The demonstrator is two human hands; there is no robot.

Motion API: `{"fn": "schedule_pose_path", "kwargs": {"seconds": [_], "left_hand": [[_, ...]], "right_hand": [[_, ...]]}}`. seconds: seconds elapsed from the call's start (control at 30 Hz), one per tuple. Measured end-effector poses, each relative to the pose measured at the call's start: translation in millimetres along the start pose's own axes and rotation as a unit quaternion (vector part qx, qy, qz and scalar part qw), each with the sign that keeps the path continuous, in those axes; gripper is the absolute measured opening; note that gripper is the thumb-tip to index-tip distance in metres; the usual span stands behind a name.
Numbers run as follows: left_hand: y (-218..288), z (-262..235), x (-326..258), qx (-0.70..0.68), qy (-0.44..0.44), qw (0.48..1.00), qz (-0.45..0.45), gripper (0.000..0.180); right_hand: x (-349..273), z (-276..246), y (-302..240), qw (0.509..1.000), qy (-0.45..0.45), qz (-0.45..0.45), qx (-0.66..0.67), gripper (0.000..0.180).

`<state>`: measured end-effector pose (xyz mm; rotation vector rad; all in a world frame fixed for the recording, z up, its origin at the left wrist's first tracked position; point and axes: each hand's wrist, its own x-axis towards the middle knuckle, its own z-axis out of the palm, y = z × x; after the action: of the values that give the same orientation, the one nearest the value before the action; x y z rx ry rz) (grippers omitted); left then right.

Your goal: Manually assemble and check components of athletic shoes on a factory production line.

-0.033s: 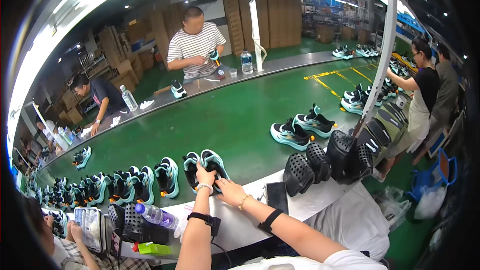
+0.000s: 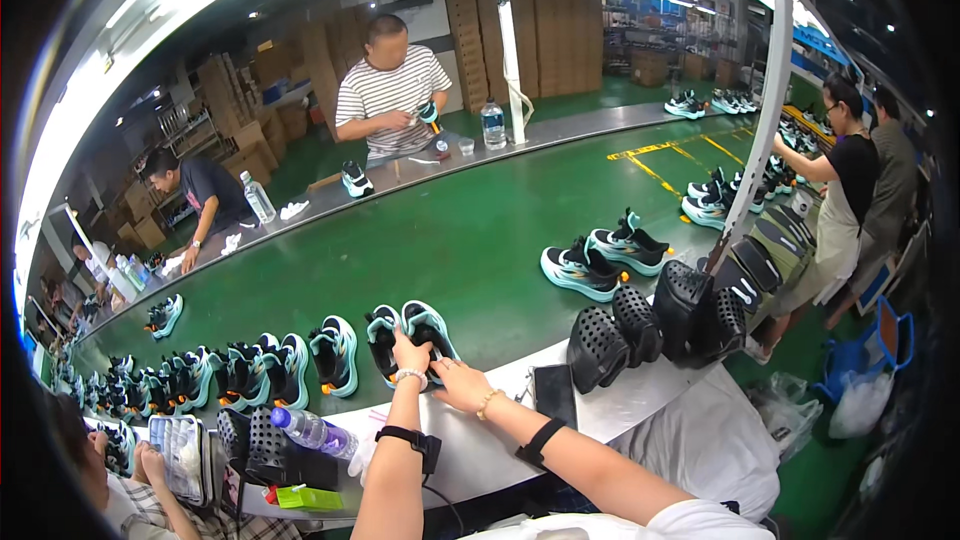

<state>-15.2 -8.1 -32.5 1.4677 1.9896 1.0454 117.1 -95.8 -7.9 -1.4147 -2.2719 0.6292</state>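
The left hand (image 2: 410,353) hides its fingertips, probably gripping the shoe (image 2: 428,332) at the belt (image 2: 470,240) edge; the right hand (image 2: 462,385) rests beside it, fingers spread.

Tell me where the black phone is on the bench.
The black phone lies flat on the white bench edge, just right of the right hand and left of the black perforated shoe forms.

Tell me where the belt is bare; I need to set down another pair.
The green belt is bare between the pair under the hands and the far edge, and right toward the teal pair. Left, the shoe row is packed. The white ledge holds black shoe lasts.
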Motion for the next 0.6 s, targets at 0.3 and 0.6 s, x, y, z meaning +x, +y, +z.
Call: {"fn": "schedule_pose_path", "kwargs": {"seconds": [0.3, 0.6], "left_hand": [[-14, -2, 14, 0.082, 0.038, 0.995, 0.030, 0.041], [185, -131, -160, -0.478, -0.202, 0.828, 0.213, 0.035]], "right_hand": [[-38, -8, -23, 0.994, 0.053, -0.049, 0.081, 0.058], [-163, -141, -33, 0.806, 0.204, 0.071, 0.551, 0.033]]}}
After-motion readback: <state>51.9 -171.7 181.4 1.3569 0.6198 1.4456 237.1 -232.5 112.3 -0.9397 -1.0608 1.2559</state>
